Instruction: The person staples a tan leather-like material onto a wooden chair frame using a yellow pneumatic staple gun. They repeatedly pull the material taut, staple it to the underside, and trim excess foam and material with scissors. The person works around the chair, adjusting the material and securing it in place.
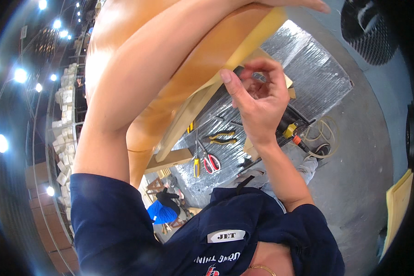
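Note:
A large tan upholstered piece (156,119), smooth like leather, leans across the upper left with its wooden frame (188,120) showing along the underside. My left arm reaches over it, and my left hand (310,3) lies stretched out at the top edge, partly cut off by the frame. Beside a blurred strip of yellow material (250,43) at the piece's edge is my right hand (264,94). Its fingers are curled with the thumb apart, and I make out nothing held. Below it lie yellow-and-black pliers (223,137), red-handled cutters (211,163) and a yellow-handled screwdriver (197,168).
A plastic-wrapped work surface (317,69) carries the tools. An air tool (290,130) with an orange coupling and pale hose (333,138) sits near my right forearm. A person in blue (163,211) is beyond. Black mesh object (370,34) stands upper right; yellow sheet (398,202) far right.

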`<state>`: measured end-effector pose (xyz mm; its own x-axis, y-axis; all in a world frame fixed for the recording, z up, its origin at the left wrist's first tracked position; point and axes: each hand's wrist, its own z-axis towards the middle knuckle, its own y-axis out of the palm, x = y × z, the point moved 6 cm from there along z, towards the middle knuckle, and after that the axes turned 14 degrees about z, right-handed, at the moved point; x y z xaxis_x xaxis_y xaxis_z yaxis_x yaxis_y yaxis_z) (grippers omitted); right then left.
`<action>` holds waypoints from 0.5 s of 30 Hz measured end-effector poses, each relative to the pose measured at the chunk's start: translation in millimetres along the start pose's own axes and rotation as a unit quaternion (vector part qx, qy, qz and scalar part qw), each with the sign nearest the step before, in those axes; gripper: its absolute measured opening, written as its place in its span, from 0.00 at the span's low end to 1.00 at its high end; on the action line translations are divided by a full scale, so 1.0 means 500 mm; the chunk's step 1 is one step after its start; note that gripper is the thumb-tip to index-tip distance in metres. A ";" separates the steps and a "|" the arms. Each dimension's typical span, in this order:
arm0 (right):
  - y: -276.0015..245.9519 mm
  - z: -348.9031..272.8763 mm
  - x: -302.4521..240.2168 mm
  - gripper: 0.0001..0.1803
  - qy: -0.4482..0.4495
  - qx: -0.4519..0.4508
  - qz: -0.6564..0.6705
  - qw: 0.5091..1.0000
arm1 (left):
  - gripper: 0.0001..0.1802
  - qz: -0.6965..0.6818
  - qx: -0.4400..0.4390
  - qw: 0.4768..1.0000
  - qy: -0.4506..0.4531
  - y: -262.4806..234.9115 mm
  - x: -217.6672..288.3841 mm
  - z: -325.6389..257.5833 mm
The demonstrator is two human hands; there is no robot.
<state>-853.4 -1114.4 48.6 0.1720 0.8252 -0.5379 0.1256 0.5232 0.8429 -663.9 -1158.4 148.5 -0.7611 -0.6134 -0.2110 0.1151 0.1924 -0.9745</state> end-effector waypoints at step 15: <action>0.094 0.098 0.025 0.26 0.206 -0.341 -0.021 0.917 | 0.27 0.024 0.042 0.998 -0.040 0.024 -0.023 0.036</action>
<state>-797.4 -1089.8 80.7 -0.2210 0.7373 -0.6384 -0.5415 0.4517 0.7091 -642.3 -1162.7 137.8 -0.6999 -0.6656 -0.2590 0.2052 0.1600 -0.9656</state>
